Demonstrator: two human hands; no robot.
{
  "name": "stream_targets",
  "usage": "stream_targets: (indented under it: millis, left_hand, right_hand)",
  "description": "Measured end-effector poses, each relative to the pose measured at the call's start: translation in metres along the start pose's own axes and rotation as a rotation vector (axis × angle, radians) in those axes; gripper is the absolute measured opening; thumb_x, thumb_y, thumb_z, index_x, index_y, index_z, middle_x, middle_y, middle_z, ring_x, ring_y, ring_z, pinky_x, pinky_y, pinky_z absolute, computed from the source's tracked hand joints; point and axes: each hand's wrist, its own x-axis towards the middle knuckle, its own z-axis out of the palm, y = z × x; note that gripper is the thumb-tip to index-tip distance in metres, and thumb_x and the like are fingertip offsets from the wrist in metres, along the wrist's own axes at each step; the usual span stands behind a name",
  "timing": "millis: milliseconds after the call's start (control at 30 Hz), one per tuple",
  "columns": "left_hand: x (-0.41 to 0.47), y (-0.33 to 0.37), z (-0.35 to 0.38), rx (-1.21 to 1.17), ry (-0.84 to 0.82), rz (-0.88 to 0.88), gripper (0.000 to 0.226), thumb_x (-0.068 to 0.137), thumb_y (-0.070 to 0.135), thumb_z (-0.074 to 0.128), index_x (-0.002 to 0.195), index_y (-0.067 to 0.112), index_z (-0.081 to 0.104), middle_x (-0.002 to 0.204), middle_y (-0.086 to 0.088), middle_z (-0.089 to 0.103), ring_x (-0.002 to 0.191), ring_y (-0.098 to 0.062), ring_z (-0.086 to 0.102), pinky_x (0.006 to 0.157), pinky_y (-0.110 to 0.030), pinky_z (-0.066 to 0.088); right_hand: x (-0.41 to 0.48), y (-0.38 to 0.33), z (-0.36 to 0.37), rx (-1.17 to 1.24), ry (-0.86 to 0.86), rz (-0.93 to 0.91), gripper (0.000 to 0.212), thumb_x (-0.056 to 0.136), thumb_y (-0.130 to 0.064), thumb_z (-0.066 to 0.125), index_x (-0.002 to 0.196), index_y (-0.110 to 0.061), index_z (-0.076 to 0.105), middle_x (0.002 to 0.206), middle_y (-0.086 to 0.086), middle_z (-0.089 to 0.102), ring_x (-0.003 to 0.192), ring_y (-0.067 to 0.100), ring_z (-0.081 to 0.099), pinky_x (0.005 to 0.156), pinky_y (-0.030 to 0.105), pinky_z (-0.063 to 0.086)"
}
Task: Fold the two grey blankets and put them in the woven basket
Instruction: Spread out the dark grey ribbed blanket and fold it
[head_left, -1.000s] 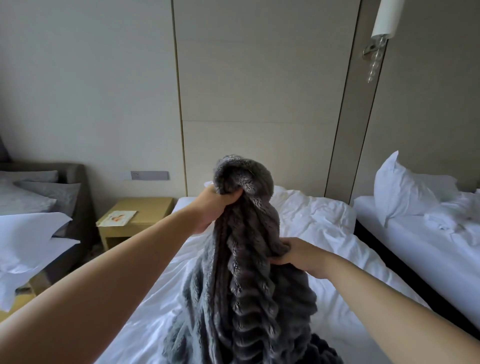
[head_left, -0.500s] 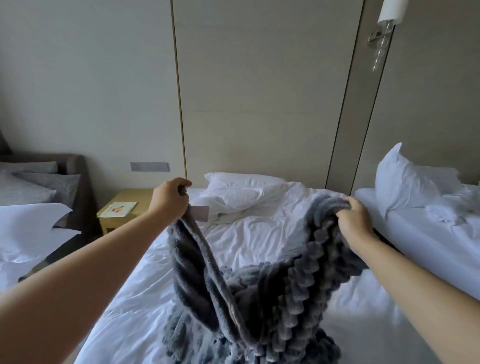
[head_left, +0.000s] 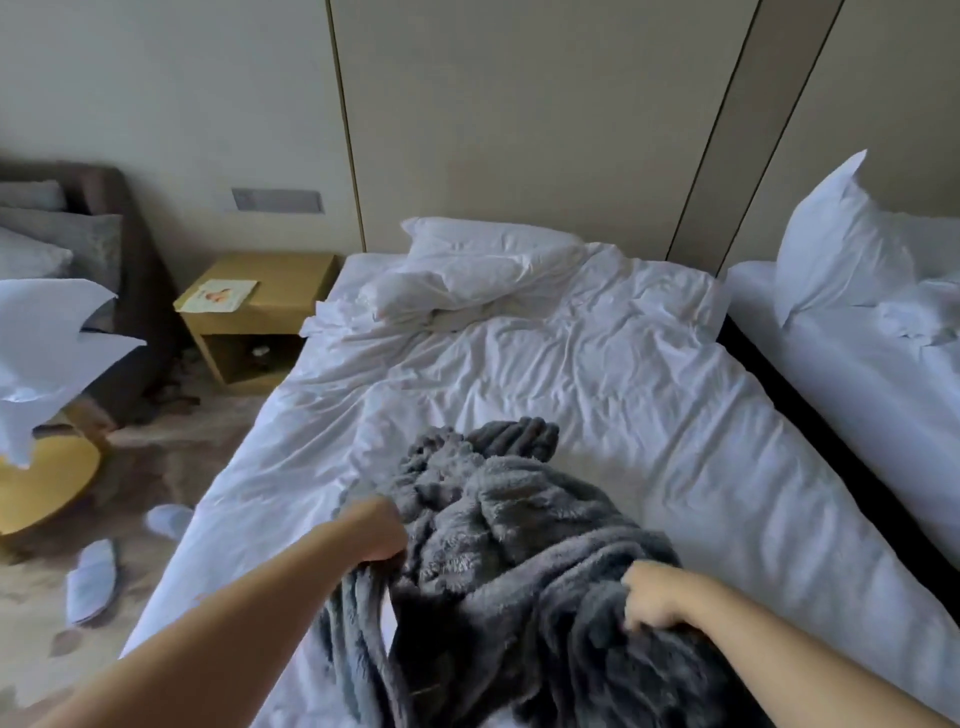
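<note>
A fluffy ribbed grey blanket (head_left: 509, 525) lies bunched on the near half of the white bed (head_left: 649, 395). My left hand (head_left: 376, 527) grips its left edge, fingers curled into the fabric. At the lower right, my right hand (head_left: 657, 597) clutches another fold of the same blanket. Both hands are low, close above the mattress. Only one grey blanket can be made out in the heap. No woven basket is in view.
A crumpled white pillow (head_left: 483, 270) lies at the bed's head. A wooden nightstand (head_left: 254, 312) stands to the left, a second bed (head_left: 872, 374) to the right. White slippers (head_left: 93, 579) lie on the floor by a round yellow table (head_left: 41, 483).
Both hands came down from chest height, lowering the blanket onto the bed. The camera tilted down, and the blanket went from stretched between my hands to heaped.
</note>
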Motion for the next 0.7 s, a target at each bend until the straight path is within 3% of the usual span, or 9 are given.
stream_targets:
  millis: [67,133,233,300,367,400,500,600,700]
  left_hand:
    - [0.017,0.007,0.003,-0.145,0.138,-0.003,0.054,0.087,0.027,0.054,0.139,0.025,0.041,0.138,-0.016,0.04,0.104,-0.026,0.058,0.08,-0.029,0.049]
    - [0.036,0.02,0.005,-0.199,0.146,0.046,0.08,0.081,0.043,0.067,0.147,0.034,0.024,0.138,-0.015,0.031,0.091,-0.021,0.055,0.071,-0.025,0.049]
    - [0.086,0.043,0.023,-0.164,0.04,0.077,0.111,0.07,0.057,0.074,0.15,0.041,-0.001,0.147,-0.021,0.02,0.095,-0.024,0.058,0.074,-0.029,0.054]
    - [0.13,0.054,0.048,-0.142,-0.064,0.032,0.126,0.067,0.056,0.077,0.144,0.047,-0.021,0.153,-0.026,0.004,0.095,-0.03,0.061,0.071,-0.032,0.052]
    - [0.172,0.056,0.09,-0.158,-0.132,-0.008,0.133,0.065,0.053,0.079,0.139,0.046,-0.031,0.152,-0.029,-0.003,0.1,-0.034,0.061,0.075,-0.033,0.049]
    - [0.188,0.053,0.119,-0.17,-0.164,-0.032,0.133,0.065,0.052,0.079,0.141,0.043,-0.029,0.151,-0.03,-0.001,0.104,-0.034,0.06,0.078,-0.034,0.048]
    - [0.216,0.043,0.2,-0.285,-0.092,-0.074,0.115,0.062,0.057,0.075,0.148,0.039,0.001,0.137,-0.023,0.029,0.104,-0.037,0.056,0.078,-0.03,0.043]
    - [0.252,0.041,0.238,-0.401,0.044,-0.067,0.08,0.07,0.054,0.067,0.138,0.037,0.028,0.122,-0.013,0.054,0.104,-0.037,0.059,0.077,-0.03,0.042]
    - [0.287,0.046,0.24,-0.329,0.107,-0.039,0.056,0.084,0.042,0.056,0.136,0.031,0.037,0.115,-0.012,0.064,0.1,-0.037,0.062,0.072,-0.031,0.043]
  right_hand:
    - [0.017,0.001,-0.018,0.187,0.34,-0.012,0.029,0.089,-0.013,0.052,0.116,-0.015,0.061,0.126,0.007,0.049,0.095,0.024,0.058,0.069,0.028,0.046]
    - [0.034,-0.007,-0.038,0.289,0.537,-0.034,0.041,0.088,-0.013,0.056,0.127,-0.026,0.051,0.131,0.006,0.036,0.09,0.023,0.058,0.073,0.034,0.053]
    - [0.077,-0.028,-0.058,0.3,0.398,0.011,0.102,0.078,-0.025,0.073,0.149,-0.041,0.002,0.148,0.019,0.019,0.106,0.031,0.06,0.084,0.042,0.055]
    - [0.129,-0.04,-0.049,0.258,0.229,0.02,0.123,0.073,-0.034,0.076,0.146,-0.041,-0.023,0.151,0.024,0.017,0.097,0.03,0.062,0.077,0.039,0.055]
    - [0.188,-0.052,-0.015,0.157,0.101,0.01,0.11,0.076,-0.037,0.069,0.152,-0.028,-0.01,0.148,0.024,0.031,0.091,0.028,0.063,0.074,0.033,0.053]
    - [0.212,-0.059,0.007,0.084,0.062,0.004,0.093,0.081,-0.039,0.063,0.154,-0.022,0.008,0.147,0.022,0.036,0.105,0.028,0.06,0.084,0.032,0.052]
    - [0.272,-0.076,0.054,-0.091,0.074,0.017,0.054,0.096,-0.034,0.042,0.146,-0.015,0.035,0.151,0.011,0.035,0.136,0.026,0.039,0.109,0.036,0.038]
    - [0.319,-0.081,0.058,-0.223,0.066,0.034,0.038,0.096,-0.015,0.046,0.131,-0.005,0.054,0.147,0.01,0.043,0.137,0.028,0.038,0.111,0.041,0.034]
    - [0.343,-0.081,0.053,-0.276,0.062,0.031,0.037,0.094,-0.009,0.049,0.13,-0.001,0.054,0.148,0.013,0.041,0.137,0.032,0.037,0.11,0.044,0.034]
